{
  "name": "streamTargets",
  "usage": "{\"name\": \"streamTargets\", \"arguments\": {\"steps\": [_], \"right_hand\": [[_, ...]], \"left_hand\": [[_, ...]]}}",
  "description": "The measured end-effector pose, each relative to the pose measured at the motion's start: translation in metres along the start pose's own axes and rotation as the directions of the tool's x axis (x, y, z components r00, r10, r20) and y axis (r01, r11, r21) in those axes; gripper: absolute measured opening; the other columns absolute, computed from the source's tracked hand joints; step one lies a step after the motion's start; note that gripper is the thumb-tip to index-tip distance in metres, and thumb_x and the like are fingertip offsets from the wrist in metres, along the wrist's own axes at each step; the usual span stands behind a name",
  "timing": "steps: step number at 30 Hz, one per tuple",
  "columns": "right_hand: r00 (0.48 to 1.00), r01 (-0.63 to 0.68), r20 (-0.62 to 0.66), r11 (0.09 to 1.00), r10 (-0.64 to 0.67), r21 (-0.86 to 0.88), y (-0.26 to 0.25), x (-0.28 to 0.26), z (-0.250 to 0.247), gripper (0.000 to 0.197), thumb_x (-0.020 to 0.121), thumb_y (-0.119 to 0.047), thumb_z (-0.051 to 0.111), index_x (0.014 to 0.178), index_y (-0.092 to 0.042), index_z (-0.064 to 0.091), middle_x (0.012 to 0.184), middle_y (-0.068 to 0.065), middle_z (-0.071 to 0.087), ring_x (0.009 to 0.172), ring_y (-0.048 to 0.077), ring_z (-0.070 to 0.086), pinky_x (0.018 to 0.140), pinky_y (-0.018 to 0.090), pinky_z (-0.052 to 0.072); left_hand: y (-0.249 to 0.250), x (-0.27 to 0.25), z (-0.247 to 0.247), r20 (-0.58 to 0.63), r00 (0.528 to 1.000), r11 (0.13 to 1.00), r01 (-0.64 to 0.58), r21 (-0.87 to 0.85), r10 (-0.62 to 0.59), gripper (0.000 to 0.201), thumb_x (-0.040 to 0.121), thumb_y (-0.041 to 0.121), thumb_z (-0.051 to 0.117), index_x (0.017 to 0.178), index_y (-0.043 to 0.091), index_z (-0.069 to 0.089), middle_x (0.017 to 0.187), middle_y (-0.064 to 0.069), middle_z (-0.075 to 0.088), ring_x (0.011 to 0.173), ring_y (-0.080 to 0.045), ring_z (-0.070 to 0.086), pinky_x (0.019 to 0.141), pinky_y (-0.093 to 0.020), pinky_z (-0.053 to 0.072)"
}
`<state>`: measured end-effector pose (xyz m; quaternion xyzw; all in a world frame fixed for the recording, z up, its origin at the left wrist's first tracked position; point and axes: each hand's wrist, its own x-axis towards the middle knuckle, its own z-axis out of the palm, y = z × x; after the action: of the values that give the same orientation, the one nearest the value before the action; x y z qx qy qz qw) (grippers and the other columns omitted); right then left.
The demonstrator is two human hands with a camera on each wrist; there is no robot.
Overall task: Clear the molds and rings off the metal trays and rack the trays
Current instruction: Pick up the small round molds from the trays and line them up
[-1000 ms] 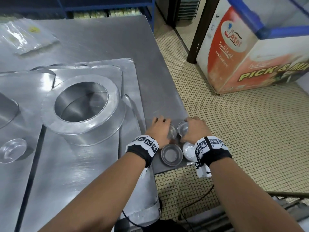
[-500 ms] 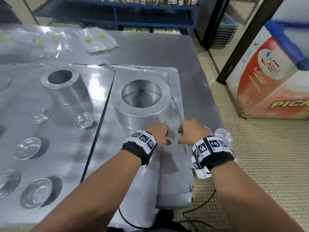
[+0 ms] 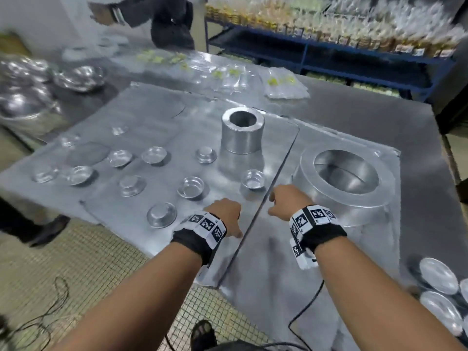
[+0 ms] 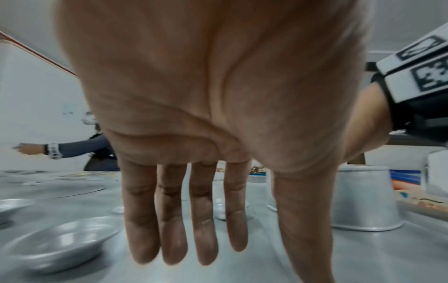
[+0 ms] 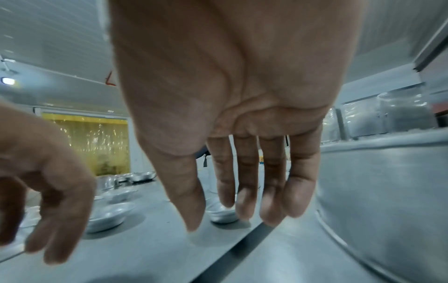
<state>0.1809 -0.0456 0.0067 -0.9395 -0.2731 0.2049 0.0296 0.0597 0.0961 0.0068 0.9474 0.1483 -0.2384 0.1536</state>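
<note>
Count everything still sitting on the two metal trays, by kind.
Small round molds: 11 (the farthest are blurred)
Tall narrow ring: 1
Wide low ring: 1
Total: 13

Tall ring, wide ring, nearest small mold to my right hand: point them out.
tall ring [image 3: 241,138], head view, front wall.
wide ring [image 3: 307,158], head view, flat top rim.
small mold [image 3: 252,179], head view, inside of the cup.

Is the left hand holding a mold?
No: the left hand has straight, spread fingers with nothing in them.
</note>
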Motion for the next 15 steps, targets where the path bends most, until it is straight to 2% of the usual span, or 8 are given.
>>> {"name": "streamTargets", "arguments": {"steps": [2, 4, 6, 8, 10, 12, 15], "right_hand": [[0.998, 0.030, -0.047, 0.999, -0.031, -0.016, -0.020, 0.015, 0.000, 0.036, 0.082, -0.031, 0.063, 0.115, -0.017, 0.067, 0.114, 0.007, 0.066, 0.104, 0.028, 0.064, 0.089, 0.037, 0.054], [0.995, 0.064, -0.077, 0.998, -0.062, 0.012, -0.034, 0.030, -0.001, 0.044, 0.085, -0.044, 0.059, 0.122, -0.020, 0.062, 0.119, 0.010, 0.062, 0.113, 0.032, 0.058, 0.095, 0.041, 0.051], [0.991, 0.084, -0.107, 0.996, -0.085, -0.017, -0.044, 0.048, 0.000, 0.052, 0.079, -0.059, 0.056, 0.120, -0.027, 0.058, 0.121, 0.009, 0.060, 0.116, 0.035, 0.053, 0.097, 0.044, 0.049], [0.992, 0.053, -0.114, 0.998, -0.056, -0.030, -0.051, 0.065, 0.002, 0.055, 0.071, -0.055, 0.060, 0.119, -0.027, 0.054, 0.123, 0.007, 0.057, 0.119, 0.037, 0.049, 0.097, 0.046, 0.048], [0.997, 0.016, -0.070, 0.999, -0.019, -0.035, -0.056, 0.079, 0.004, 0.067, 0.073, -0.044, 0.068, 0.133, -0.024, 0.046, 0.134, 0.008, 0.049, 0.126, 0.038, 0.043, 0.100, 0.047, 0.046], [0.998, 0.000, -0.066, 0.999, -0.003, -0.045, -0.058, 0.092, 0.005, 0.073, 0.076, -0.039, 0.070, 0.141, -0.024, 0.039, 0.140, 0.008, 0.043, 0.128, 0.038, 0.039, 0.100, 0.047, 0.045], [0.999, 0.007, -0.031, 0.996, -0.010, -0.087, -0.058, 0.105, 0.011, 0.065, 0.073, -0.045, 0.066, 0.133, -0.027, 0.046, 0.138, 0.008, 0.045, 0.124, 0.040, 0.043, 0.095, 0.045, 0.045]], "left_hand": [[-0.022, -0.009, 0.004, -0.014, 0.998, 0.998, 0.058, 0.015, -0.058, 0.065, 0.074, 0.048, 0.081, 0.126, 0.018, 0.057, 0.125, -0.005, 0.058, 0.115, -0.026, 0.056, 0.097, -0.044, 0.050], [-0.039, -0.018, 0.009, -0.031, 0.994, 0.994, 0.105, 0.032, -0.104, 0.074, 0.071, 0.053, 0.082, 0.130, 0.019, 0.053, 0.127, -0.005, 0.053, 0.120, -0.028, 0.050, 0.099, -0.045, 0.048], [-0.050, -0.026, 0.013, -0.044, 0.990, 0.990, 0.135, 0.047, -0.133, 0.080, 0.068, 0.056, 0.083, 0.132, 0.021, 0.051, 0.129, -0.004, 0.052, 0.121, -0.028, 0.047, 0.098, -0.047, 0.047], [-0.059, -0.032, 0.016, -0.036, 0.987, 0.987, 0.158, 0.042, -0.157, 0.083, 0.064, 0.057, 0.085, 0.131, 0.022, 0.052, 0.128, -0.004, 0.052, 0.120, -0.028, 0.048, 0.096, -0.046, 0.048], [-0.067, -0.036, 0.020, -0.040, 0.984, 0.984, 0.173, 0.033, -0.172, 0.080, 0.060, 0.054, 0.087, 0.126, 0.022, 0.054, 0.124, -0.004, 0.054, 0.113, -0.028, 0.053, 0.090, -0.043, 0.052], [-0.073, -0.040, 0.023, -0.043, 0.981, 0.982, 0.189, 0.008, -0.188, 0.077, 0.057, 0.048, 0.090, 0.121, 0.022, 0.055, 0.116, -0.004, 0.055, 0.107, -0.027, 0.056, 0.085, -0.041, 0.055], [-0.075, -0.042, 0.024, -0.021, 0.980, 0.980, 0.198, -0.034, -0.199, 0.075, 0.059, 0.038, 0.091, 0.122, 0.019, 0.055, 0.115, -0.005, 0.052, 0.107, -0.027, 0.056, 0.086, -0.042, 0.056]]}}
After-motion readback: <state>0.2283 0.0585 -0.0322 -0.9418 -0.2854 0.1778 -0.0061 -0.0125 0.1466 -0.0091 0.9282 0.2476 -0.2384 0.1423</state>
